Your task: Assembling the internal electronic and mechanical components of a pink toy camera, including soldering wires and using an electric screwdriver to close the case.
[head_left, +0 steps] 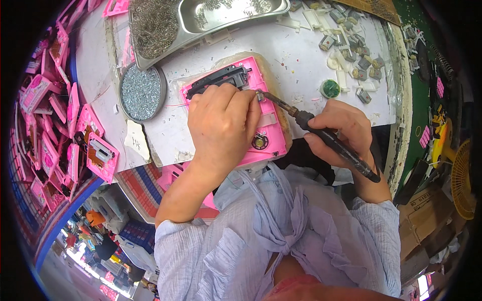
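My right hand [346, 131] grips the black handle of a soldering iron [329, 136]. The iron's metal tip reaches up and left to a small silver motor [260, 97] in a pink plastic casing [272, 131]. Over the casing rests my left hand [223, 123], its fingers bent together close to the iron's tip. What those fingers pinch, if anything, is hidden. Inside the casing are a black mechanism [221, 80] and a small round speaker [260, 142]. A thin red wire sticks out left of my hand. Beneath the casing lies a pale pad [285, 125].
A round dish of small screws [143, 93] stands left, near a metal tray [201, 31] with springs. Several small motors [359, 74] lie at the far right beside a green-topped spool [330, 89]. Pink casings [45, 115] pile up at the left; a yellow fan [463, 179] stands right.
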A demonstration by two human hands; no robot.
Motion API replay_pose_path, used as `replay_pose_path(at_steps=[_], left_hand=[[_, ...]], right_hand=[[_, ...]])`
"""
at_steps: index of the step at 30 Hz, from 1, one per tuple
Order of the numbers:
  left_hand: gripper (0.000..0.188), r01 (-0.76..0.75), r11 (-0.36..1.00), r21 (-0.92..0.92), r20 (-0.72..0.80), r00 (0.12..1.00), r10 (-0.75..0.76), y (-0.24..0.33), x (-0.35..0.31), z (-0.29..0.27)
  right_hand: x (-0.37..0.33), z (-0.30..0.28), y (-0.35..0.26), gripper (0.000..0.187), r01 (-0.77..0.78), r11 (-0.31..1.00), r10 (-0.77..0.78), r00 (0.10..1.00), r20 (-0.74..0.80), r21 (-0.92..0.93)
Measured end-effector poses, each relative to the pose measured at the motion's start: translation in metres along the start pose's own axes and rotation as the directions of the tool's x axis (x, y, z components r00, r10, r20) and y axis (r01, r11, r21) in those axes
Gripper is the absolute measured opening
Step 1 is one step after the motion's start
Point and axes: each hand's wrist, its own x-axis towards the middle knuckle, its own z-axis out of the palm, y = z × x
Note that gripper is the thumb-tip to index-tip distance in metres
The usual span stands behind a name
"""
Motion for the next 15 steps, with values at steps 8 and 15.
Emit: replay_pose_path(at_steps=[8,15], left_hand=[[0.012,-0.007,1.0,0.014,0.008,1.0,0.007,0.0017,0.0021,0.0023],[0.011,0.014,1.0,0.01,0.042,0.999,-0.015,0.0053,0.0061,-0.0032]], right_hand=[[0.0007,-0.0002,-0.0029,0.032,0.008,0.999,-0.006,0.999,0.037,-0.048],[-0.0047,-0.0061,-0.0035,0.033,-0.004,1.0,0.003,1.0,-0.026,-0.03]])
